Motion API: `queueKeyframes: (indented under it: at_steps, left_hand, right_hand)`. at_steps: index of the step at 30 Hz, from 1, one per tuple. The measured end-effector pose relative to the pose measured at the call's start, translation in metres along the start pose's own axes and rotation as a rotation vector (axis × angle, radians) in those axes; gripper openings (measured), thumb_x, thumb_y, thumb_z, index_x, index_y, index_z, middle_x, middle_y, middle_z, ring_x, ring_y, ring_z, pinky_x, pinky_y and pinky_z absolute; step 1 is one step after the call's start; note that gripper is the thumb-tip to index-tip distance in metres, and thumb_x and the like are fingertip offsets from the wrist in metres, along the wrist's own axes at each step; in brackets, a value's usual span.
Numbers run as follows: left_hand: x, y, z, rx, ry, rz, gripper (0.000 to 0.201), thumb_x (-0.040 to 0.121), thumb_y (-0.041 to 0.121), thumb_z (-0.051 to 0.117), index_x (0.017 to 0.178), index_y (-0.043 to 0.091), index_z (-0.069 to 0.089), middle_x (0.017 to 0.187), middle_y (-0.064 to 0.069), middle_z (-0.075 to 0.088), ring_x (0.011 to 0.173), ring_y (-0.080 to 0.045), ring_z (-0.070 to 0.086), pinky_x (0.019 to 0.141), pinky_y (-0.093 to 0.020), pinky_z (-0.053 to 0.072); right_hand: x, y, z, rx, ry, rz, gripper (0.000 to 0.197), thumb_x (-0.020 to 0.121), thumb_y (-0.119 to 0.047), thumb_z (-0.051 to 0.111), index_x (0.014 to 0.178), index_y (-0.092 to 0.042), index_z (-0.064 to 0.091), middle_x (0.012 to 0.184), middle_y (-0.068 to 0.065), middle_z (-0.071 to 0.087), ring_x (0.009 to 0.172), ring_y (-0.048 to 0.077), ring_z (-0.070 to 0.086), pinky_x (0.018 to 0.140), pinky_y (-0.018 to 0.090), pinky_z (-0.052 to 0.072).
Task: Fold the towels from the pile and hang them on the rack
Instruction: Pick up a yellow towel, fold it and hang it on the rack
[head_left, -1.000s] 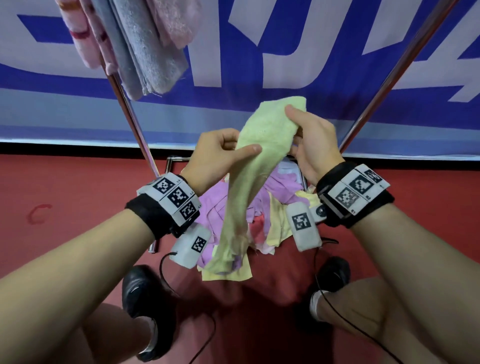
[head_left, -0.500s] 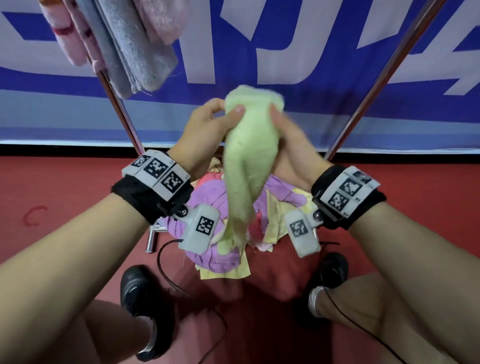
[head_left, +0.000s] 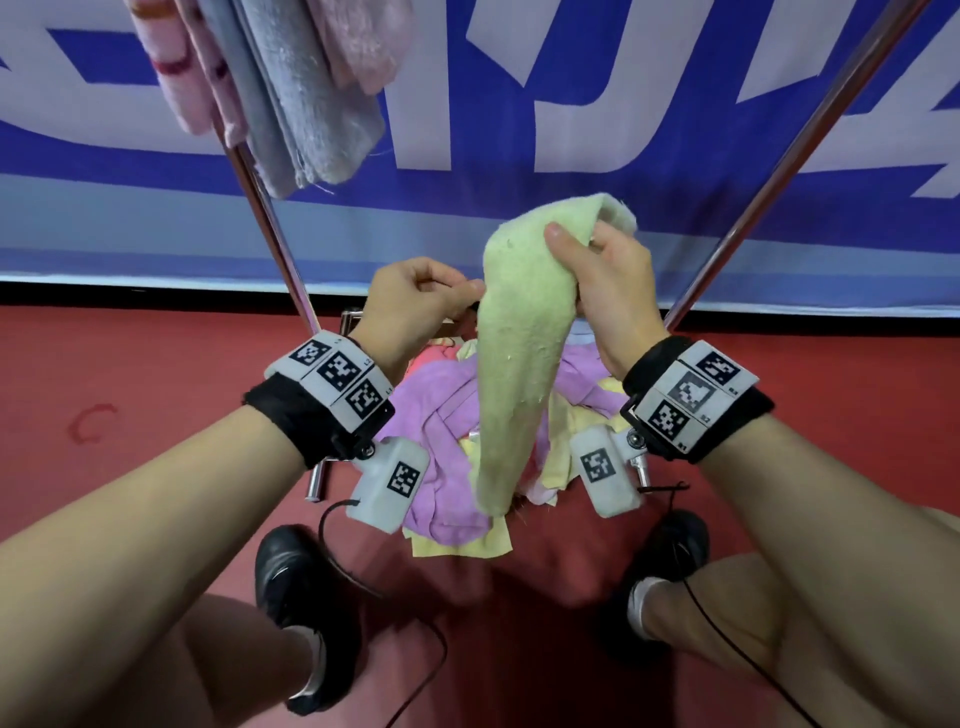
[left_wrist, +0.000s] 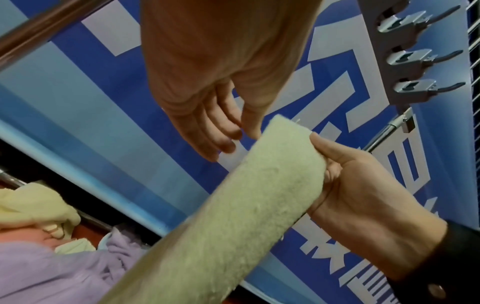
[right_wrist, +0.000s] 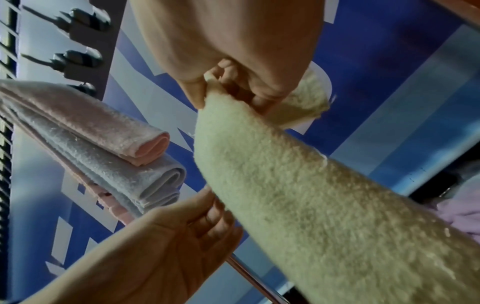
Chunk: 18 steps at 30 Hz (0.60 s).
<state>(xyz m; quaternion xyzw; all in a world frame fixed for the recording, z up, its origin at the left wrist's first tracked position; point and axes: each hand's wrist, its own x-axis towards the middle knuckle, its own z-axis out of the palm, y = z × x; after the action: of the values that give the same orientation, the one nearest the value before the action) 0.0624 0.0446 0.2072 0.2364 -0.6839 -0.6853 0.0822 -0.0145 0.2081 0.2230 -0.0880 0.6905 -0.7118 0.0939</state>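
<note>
A light green towel (head_left: 514, 364) hangs in a long folded strip over the pile of purple, yellow and pink towels (head_left: 441, 415) on the red floor. My right hand (head_left: 571, 244) grips its top end, thumb in front and fingers behind, with the end flopped over the hand. In the right wrist view the towel (right_wrist: 311, 195) runs down from that grip. My left hand (head_left: 467, 293) sits lower, at the strip's left edge. In the left wrist view its fingers (left_wrist: 221, 144) hang loosely, the thumb just touching the towel (left_wrist: 246, 205).
Two slanted metal rack poles (head_left: 270, 223) (head_left: 810, 130) rise on either side of the pile. Folded pink and grey towels (head_left: 291, 88) hang at the upper left. A blue and white banner stands behind. My black shoes (head_left: 301, 597) and thin cables lie below.
Half a second ago both hands pinched the towel's top together. My left hand has let go and dropped down and left; my right hand keeps the top and has shifted right.
</note>
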Motion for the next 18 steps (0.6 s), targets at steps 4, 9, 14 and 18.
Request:
queueKeyframes:
  at_steps: [4,9,14,18]
  left_hand:
    - [-0.001,-0.006,0.009,-0.038,-0.11,-0.031,0.042,0.093,0.043,0.067,0.101,0.001,0.065,0.089,-0.019,0.07,0.078,-0.023,0.067,0.08,-0.039,0.057]
    - [0.002,-0.019,0.017,0.174,-0.152,0.105,0.046,0.079,0.024,0.085,0.115,0.009,0.06,0.1,-0.002,0.07,0.085,-0.009,0.068,0.082,-0.023,0.055]
    - [0.006,-0.016,0.015,0.134,-0.276,0.155,0.033,0.087,0.02,0.077,0.117,0.009,0.067,0.112,-0.005,0.075,0.103,-0.013,0.07,0.093,-0.031,0.055]
    - [0.003,-0.018,0.019,0.034,-0.254,0.147,0.02,0.086,0.018,0.078,0.097,0.005,0.069,0.099,-0.013,0.076,0.088,-0.025,0.07,0.079,-0.036,0.056]
  right_hand:
    - [-0.001,-0.002,0.003,0.058,0.014,0.013,0.024,0.09,-0.032,0.067,0.104,-0.013,0.074,0.111,0.018,0.076,0.108,0.037,0.071,0.093,0.055,0.056]
    - [-0.002,-0.004,0.001,0.209,-0.077,0.072,0.02,0.104,-0.018,0.058,0.118,-0.007,0.068,0.118,0.017,0.074,0.112,0.031,0.071,0.1,0.058,0.054]
    - [-0.001,-0.01,-0.004,0.33,-0.139,0.156,0.027,0.107,-0.011,0.049,0.129,0.001,0.06,0.12,0.018,0.072,0.11,0.029,0.072,0.092,0.045,0.06]
    - [0.006,-0.02,-0.015,0.352,-0.118,0.117,0.027,0.108,-0.01,0.047,0.128,0.002,0.06,0.125,0.023,0.069,0.115,0.034,0.07,0.1,0.053,0.056]
